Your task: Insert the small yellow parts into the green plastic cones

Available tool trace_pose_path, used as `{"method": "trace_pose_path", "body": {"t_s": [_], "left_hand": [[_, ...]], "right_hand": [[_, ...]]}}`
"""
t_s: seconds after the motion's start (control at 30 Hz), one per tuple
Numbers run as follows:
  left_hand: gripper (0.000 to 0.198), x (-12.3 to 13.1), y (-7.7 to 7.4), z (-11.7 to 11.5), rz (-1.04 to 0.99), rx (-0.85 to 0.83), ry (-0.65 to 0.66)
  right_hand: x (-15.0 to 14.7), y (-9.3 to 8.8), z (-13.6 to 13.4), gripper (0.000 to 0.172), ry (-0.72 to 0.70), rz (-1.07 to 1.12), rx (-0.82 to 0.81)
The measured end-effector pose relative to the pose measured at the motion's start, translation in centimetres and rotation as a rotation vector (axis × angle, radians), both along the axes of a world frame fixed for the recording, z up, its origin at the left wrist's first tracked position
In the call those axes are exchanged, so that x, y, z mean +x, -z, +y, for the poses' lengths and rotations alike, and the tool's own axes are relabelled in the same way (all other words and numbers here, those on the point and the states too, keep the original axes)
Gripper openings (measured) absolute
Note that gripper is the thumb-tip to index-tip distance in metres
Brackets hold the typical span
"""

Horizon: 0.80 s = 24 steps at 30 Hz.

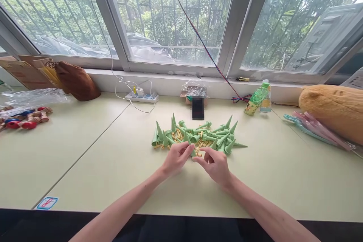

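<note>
left hand (177, 157) grip pinched on a green cone (193, 152), right hand (216, 164) grip clenched tight against the same cone (can't tell if it's on the cone or on a small yellow bit). the held cone sits between the two hands, just above the desk (113, 166), at the near edge of the pile (211, 133) of green cones mixed with yellow pieces (179, 134). green bottle (257, 100) and power strip (141, 97) are well behind, near the window sill.

A white power strip (142, 97) lay well beyond the fingers (187, 150) to their left, and a green bottle (257, 103) beyond them to the right. Far left sat a brown pouch (76, 80) and red-and-blue wooden toys (25, 117); far right, an orange plush (334, 109).
</note>
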<state>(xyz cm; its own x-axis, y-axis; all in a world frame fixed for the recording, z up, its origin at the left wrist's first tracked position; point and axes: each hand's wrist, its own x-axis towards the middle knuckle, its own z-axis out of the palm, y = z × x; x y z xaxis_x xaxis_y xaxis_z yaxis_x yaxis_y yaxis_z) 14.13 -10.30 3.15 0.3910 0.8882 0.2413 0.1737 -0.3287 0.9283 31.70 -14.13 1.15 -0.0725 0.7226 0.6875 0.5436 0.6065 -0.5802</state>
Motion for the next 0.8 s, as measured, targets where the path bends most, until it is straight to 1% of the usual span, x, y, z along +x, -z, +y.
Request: {"method": "trace_pose_path", "body": {"t_s": [0.07,0.17,0.37,0.5,0.63,0.8], "left_hand": [[0.046,-0.19,0.16,0.17,0.049,0.123,-0.065],[0.045,-0.34,0.35,0.33,0.106,0.238,-0.114],[0.047,-0.50,0.03,0.12,0.093,0.401,-0.107],[0.043,-0.75,-0.05,0.07,0.152,0.417,-0.052],[0.033,-0.88,0.38,0.18,0.274,0.410,-0.013],[0.029,-0.98,0.68,0.39,0.359,0.406,-0.053]], "right_hand": [[0.29,-0.04,0.17,0.034,0.027,-0.001,-0.051],[0.63,-0.23,0.39,0.038,0.067,-0.034,-0.111],[0.71,-0.46,0.53,0.029,0.108,-0.205,-0.299],[0.66,-0.34,0.60,0.033,0.101,-0.325,-0.395],[0.78,-0.25,0.63,0.036,0.088,-0.440,-0.437],[0.87,-0.16,0.71,0.033,0.086,-0.504,-0.461]]}}
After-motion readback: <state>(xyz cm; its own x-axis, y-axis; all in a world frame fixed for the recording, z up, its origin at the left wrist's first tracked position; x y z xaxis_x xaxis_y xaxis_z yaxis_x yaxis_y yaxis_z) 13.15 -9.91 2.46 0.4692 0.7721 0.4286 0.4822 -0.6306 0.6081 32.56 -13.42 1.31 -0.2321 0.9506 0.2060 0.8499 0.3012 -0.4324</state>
